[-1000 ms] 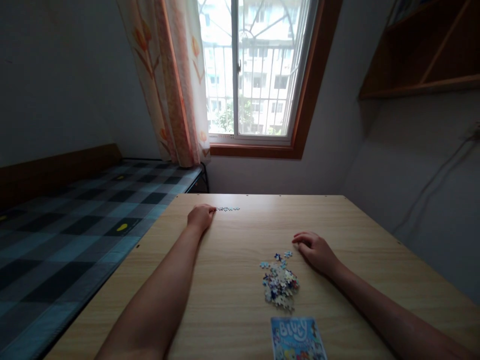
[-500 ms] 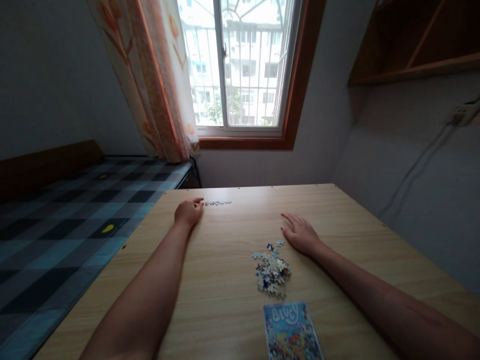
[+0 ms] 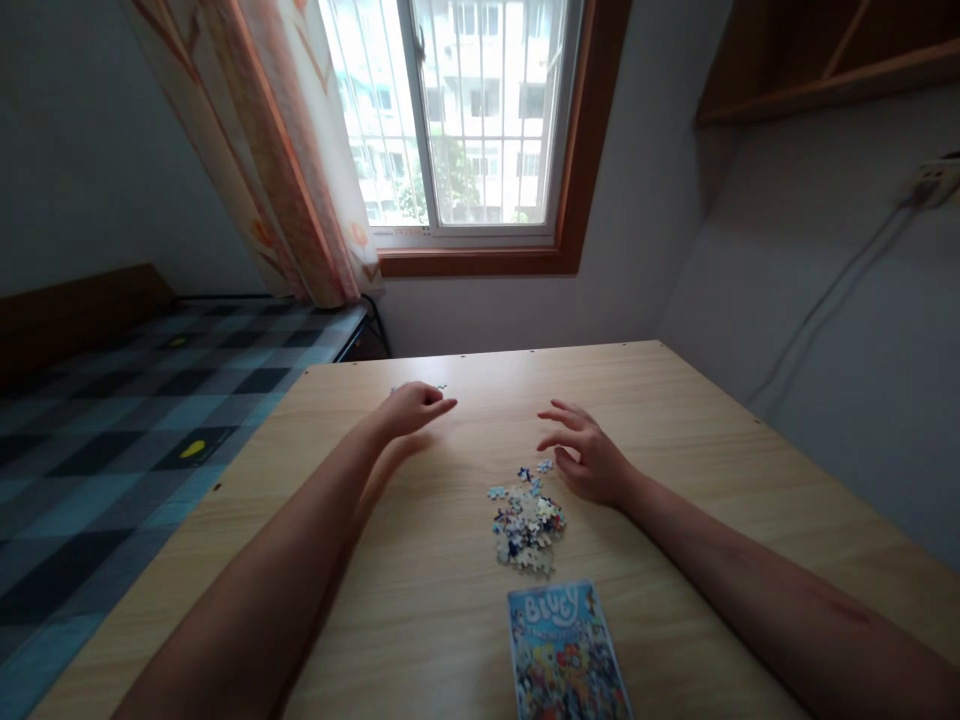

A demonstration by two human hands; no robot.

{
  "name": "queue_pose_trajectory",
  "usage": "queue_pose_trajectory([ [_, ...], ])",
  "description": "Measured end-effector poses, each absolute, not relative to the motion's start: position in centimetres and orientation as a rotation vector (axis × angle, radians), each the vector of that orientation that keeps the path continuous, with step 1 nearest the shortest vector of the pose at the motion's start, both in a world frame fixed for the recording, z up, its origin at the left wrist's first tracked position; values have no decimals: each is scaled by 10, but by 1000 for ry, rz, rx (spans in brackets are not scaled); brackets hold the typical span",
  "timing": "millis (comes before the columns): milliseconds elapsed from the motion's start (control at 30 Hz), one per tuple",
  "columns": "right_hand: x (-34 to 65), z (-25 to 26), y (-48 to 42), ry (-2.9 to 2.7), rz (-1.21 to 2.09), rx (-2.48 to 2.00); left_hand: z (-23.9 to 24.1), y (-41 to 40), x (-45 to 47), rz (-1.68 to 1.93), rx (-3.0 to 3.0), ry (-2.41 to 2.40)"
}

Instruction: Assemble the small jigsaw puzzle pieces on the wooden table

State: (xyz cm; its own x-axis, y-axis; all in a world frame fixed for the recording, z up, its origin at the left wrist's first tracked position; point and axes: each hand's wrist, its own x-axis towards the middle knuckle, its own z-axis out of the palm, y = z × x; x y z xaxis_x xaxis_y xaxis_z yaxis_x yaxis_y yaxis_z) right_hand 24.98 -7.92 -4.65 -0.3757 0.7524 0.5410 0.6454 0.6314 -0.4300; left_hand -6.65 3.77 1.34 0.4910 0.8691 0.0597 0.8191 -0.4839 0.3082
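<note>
My left hand (image 3: 412, 408) is raised a little above the far part of the table, its shadow below it. Its fingers reach to the right, with nothing visible in them. Behind it, a row of small jigsaw pieces (image 3: 442, 386) is mostly hidden, only its ends showing. My right hand (image 3: 589, 458) hovers with spread, curved fingers and holds nothing. It is just beyond and to the right of a heap of jigsaw pieces (image 3: 526, 527); a few loose pieces (image 3: 544, 466) lie close to its thumb. Nearer to me lies a blue Bluey puzzle box (image 3: 568, 650) with cartoon figures.
The pale wooden table (image 3: 420, 600) has its far edge below a window (image 3: 487, 120). To the left are a bed with a checked cover (image 3: 180, 400) and a flowered curtain (image 3: 277, 150). A wall shelf (image 3: 825, 95) and a socket with a cable (image 3: 934, 185) are at the right.
My left hand has lifted and moved right from the left end of the piece row, now covering most of it. My right hand has risen, its fingers more spread. The view has shifted slightly.
</note>
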Motion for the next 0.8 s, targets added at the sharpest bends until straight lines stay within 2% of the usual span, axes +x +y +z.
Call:
queue_pose_trajectory([
  [100,249,-42,-83,-2193,210,-1018,24,19,-37,-103,2366,1137],
  [233,249,-40,-85,-2247,261,-1000,29,-7,-6,-398,2324,988],
  [533,249,-19,-87,-2226,390,-964,39,-27,7,-544,2406,1085],
  [667,248,10,-98,-2546,549,-876,34,-27,7,-499,2438,1073],
  [800,246,26,-108,-2725,483,-924,31,-27,6,-466,2433,1068],
])
